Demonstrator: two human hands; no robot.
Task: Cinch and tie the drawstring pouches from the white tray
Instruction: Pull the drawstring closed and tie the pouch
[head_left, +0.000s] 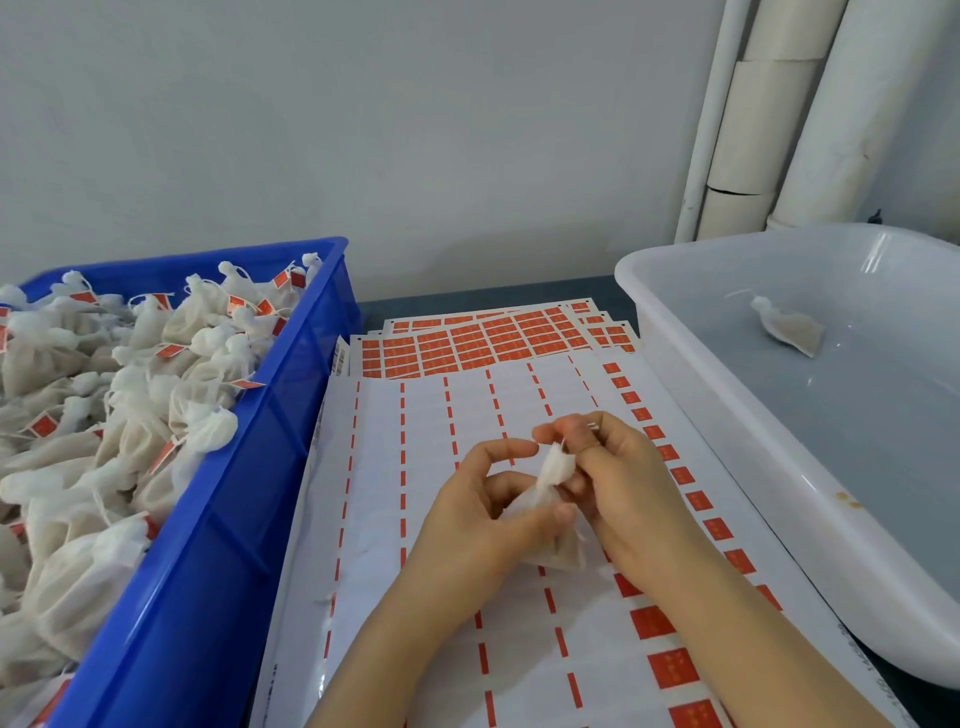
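Both hands work at mid-desk, above the label sheets (441, 597), with one pouch (545, 488) held between them and clear of the paper. The left hand (478, 519) has its grip curled round the pouch's filled lower body: the thumb lies across the front, the other fingers wrap behind, and the forefinger arches up towards the neck. The right hand (623, 483) has its grip closed to a pinch at the pouch's gathered top, thumb and forefinger tips pressed together on the fabric and the remaining fingers folded in beside it. The drawstring is too fine to follow. The white tray (701, 280) stands at the right edge of the desk (467, 301), well apart from the hands, and a second pouch (789, 325) lies on its floor. At the left, a blue crate (218, 545) is heaped with tied pouches (130, 395), many of them bearing red tags. Pale pipes (753, 130) run up the wall behind the tray.
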